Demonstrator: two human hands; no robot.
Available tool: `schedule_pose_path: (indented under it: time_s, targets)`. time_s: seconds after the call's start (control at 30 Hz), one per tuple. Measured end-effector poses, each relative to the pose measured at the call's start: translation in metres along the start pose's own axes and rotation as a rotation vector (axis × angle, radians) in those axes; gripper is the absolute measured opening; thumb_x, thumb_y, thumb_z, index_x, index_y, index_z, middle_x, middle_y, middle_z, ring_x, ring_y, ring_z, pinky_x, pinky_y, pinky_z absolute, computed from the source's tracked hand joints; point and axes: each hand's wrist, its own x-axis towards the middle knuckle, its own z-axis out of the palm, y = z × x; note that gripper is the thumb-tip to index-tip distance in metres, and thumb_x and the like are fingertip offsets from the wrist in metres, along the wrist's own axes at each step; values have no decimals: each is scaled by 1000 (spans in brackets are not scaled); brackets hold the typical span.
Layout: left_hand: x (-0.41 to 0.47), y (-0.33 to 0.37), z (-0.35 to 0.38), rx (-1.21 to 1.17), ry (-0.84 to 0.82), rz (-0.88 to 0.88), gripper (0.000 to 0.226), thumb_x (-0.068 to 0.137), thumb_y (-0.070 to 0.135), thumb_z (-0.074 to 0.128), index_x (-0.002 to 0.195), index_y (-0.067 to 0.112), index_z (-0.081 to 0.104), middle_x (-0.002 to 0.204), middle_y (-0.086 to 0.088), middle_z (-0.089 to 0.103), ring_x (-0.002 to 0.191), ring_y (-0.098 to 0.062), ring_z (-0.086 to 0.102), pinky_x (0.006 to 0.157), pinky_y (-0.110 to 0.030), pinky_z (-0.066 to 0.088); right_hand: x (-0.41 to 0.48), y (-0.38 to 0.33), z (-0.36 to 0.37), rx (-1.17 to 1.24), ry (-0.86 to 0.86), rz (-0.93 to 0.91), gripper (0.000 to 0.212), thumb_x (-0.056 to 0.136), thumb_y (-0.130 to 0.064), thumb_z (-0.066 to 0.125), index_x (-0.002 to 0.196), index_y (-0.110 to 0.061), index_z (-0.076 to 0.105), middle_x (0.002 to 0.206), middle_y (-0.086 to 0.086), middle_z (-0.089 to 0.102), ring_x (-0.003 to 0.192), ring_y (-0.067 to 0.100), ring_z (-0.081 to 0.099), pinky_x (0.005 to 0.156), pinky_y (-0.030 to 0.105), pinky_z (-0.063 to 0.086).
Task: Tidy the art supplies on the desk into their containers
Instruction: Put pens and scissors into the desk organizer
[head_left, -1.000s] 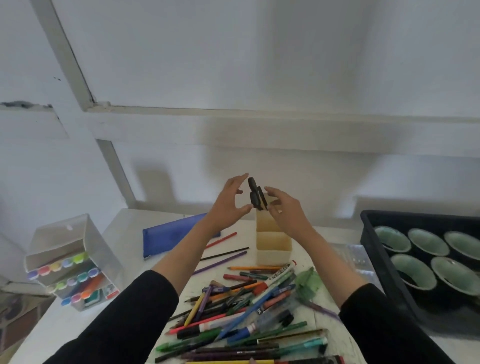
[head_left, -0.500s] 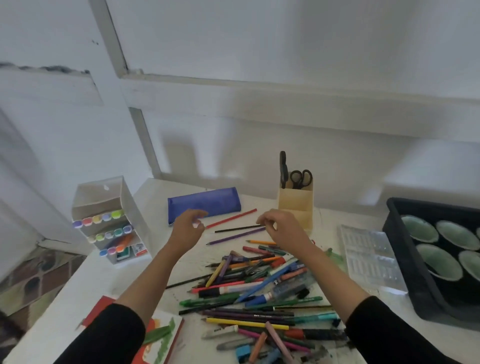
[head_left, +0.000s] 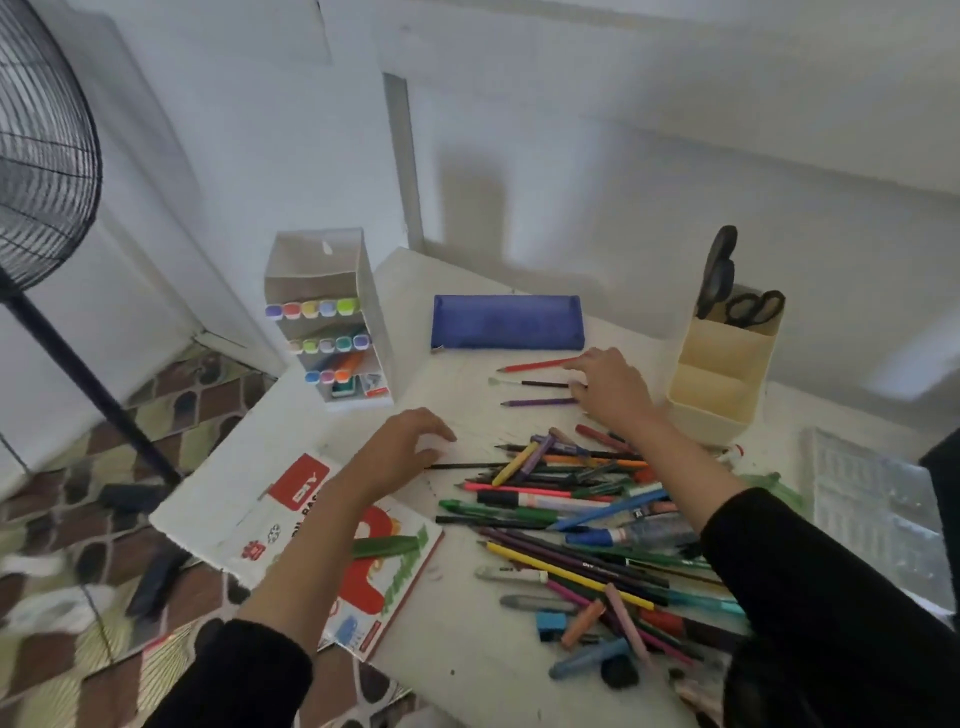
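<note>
Soft, dim daylight, faint shadows on the wall (head_left: 519, 208), motion blur and wide-angle bending at the edges.

Blue pencil case (head_left: 508, 322), cream holder (head_left: 719, 374), blk scissors (head_left: 754, 308), multicolour pencils (head_left: 571, 509).

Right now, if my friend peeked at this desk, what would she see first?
The big jumble of coloured pencils and pens spread across the middle of the white desk grabs the eye first. Just behind it, the right hand reaches onto a few loose pencils lying in front of the blue pencil case. At the back right, black scissors stick up from a beige holder.
</note>
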Motion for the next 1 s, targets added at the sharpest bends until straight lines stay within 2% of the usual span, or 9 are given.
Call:
schedule_pose_path:
  time_s: [0.13, 0.2, 0.3, 0.43, 0.6, 0.7, 0.77, 0.9, 1.0]
  targets:
    - [-11, -5, -9, 92, -70, -24, 30, 82, 6, 70, 110, 16, 67, 122, 0, 56, 113, -15, 50, 100, -24, 35, 5, -7, 16, -52, 26, 11, 27, 92, -28, 55, 116, -22, 65, 120, 5, 59, 109, 27, 52, 90, 43, 44]
    - [-16, -10, -12, 94, -61, -70, 33, 80, 5, 71, 111, 16, 67, 125, 2, 54, 115, -14, 49, 103, -27, 36, 5, -11, 21, -49, 80, 19, 20, 90, -27, 59, 105, -21, 70, 111, 4, 60, 102, 27, 55, 84, 43, 46]
    - [-23, -16, -15, 71, -40, -123, 28, 79, 6, 72, 104, 16, 68, 126, 4, 53, 114, -12, 47, 102, -25, 37, 5, -15, 23, -54, 132, 12, 13, 89, -23, 60, 93, -17, 71, 102, 4, 62, 95, 26, 56, 78, 41, 47]
    - [-27, -15, -16, 97, 12, -105, 8, 83, 7, 68, 89, 12, 70, 123, 2, 56, 110, -10, 47, 96, -20, 37, 1, -15, 24, -43, 143, -11, 13, 90, -17, 57, 93, -13, 69, 103, 5, 62, 100, 28, 52, 74, 36, 37]
    - [-28, -15, -11, 81, 61, -78, 7, 86, 9, 65, 86, 16, 68, 115, 1, 59, 106, -11, 51, 98, -23, 42, -10, -15, 23, 53, 224, -80, 12, 90, -18, 59, 95, -14, 69, 107, 4, 65, 106, 27, 50, 80, 38, 36]
    - [-27, -4, -14, -47, 213, -63, 10, 85, 10, 68, 87, 20, 67, 96, 6, 64, 88, -3, 57, 80, -9, 44, -20, -16, 17, 225, 351, -100, 9, 87, -16, 64, 93, -12, 70, 99, 4, 68, 96, 27, 55, 74, 34, 36]
    - [-25, 9, -22, -181, 294, -65, 13, 83, 9, 70, 85, 22, 67, 87, 9, 66, 78, 1, 59, 68, -5, 44, -27, -18, 10, 352, 396, -114, 9, 86, -15, 65, 93, -10, 69, 92, 5, 69, 82, 22, 56, 70, 27, 37]
    - [-19, 42, -37, -409, 345, -20, 14, 80, 7, 72, 84, 20, 69, 83, 5, 70, 71, -4, 64, 68, -13, 52, -41, -25, -11, 489, 461, -136, 7, 86, -14, 67, 91, -9, 69, 83, -2, 65, 69, 15, 54, 65, 24, 38]
    - [-11, 65, -42, -556, 379, 29, 14, 78, 5, 73, 82, 19, 72, 83, 0, 72, 73, -10, 68, 70, -18, 54, -49, -29, -30, 610, 465, -111, 5, 85, -11, 67, 90, -11, 69, 78, -9, 62, 65, 3, 54, 62, 13, 39]
